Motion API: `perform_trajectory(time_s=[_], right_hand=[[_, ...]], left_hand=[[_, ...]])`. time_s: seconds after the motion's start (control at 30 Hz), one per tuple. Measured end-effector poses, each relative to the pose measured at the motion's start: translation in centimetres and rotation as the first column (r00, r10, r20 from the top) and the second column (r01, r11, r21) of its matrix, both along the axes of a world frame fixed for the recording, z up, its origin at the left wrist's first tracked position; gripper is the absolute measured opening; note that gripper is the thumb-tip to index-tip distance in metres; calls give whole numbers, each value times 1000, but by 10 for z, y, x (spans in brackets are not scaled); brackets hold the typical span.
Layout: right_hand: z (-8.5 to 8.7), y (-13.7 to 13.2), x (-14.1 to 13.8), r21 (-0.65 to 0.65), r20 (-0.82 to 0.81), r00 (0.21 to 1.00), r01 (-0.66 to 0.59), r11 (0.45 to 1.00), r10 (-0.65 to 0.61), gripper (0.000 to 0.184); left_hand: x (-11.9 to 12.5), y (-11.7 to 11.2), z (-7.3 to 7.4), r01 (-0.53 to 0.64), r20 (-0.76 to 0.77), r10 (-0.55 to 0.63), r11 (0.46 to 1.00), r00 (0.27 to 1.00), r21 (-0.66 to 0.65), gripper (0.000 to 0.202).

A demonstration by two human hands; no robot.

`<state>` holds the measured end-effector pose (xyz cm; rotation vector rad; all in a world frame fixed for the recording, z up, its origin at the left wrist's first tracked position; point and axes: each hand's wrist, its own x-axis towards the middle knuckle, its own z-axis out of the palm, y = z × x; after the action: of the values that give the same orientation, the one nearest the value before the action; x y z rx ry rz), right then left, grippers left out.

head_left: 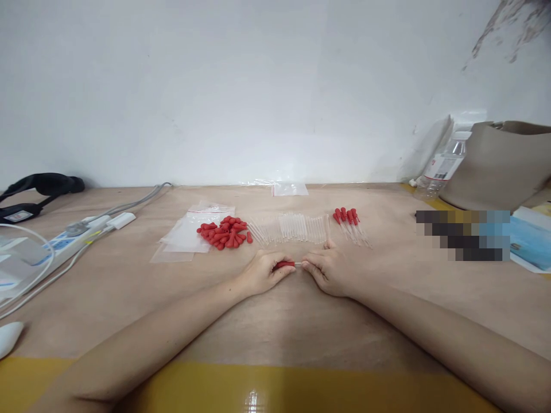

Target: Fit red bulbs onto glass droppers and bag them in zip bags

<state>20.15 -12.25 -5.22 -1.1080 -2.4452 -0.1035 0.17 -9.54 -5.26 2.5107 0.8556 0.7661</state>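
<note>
Low over the table, my left hand [267, 272] is closed around a red rubber dropper bulb [286, 264]. Facing it, my right hand [323, 269] pinches a thin clear glass dropper tube [298, 264], most of it hidden by the fingers. The tube's end meets the mouth of the bulb; how deep it sits inside I cannot tell. Just beyond my hands lies a row of clear glass tubes [293, 228]. A pile of loose red bulbs [224, 232] is to their left. On the right lie several droppers [350, 223] with red bulbs on their tubes.
Clear plastic bags [181, 232] lie left of the bulbs, and another small bag [290, 189] is by the wall. A power strip [64, 244] with cables is at left. A plastic bottle [445, 163], a grey-brown bin [495, 166] and a blue packet [531, 238] stand or lie at right.
</note>
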Motion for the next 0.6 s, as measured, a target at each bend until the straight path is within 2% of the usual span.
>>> perform_trajectory(time_s=[0.27,0.43,0.53,0.6], right_hand=[[2,5,-5,-193,-46,999,-8,981,-1,31],[10,5,-5,-252,-99,995,-32,967,7,31],[15,6,-2,-295,-141,989,-75,952,34,28],[18,9,3,-320,-189,982,-77,944,15,24]], left_hand=[[0,3,-1,22,-9,-22,999,1000,42,21],[-1,7,3,39,-5,-38,993,999,114,19],[-4,12,4,-23,22,20,993,1000,120,21],[-6,15,3,-100,61,94,990,994,102,32]])
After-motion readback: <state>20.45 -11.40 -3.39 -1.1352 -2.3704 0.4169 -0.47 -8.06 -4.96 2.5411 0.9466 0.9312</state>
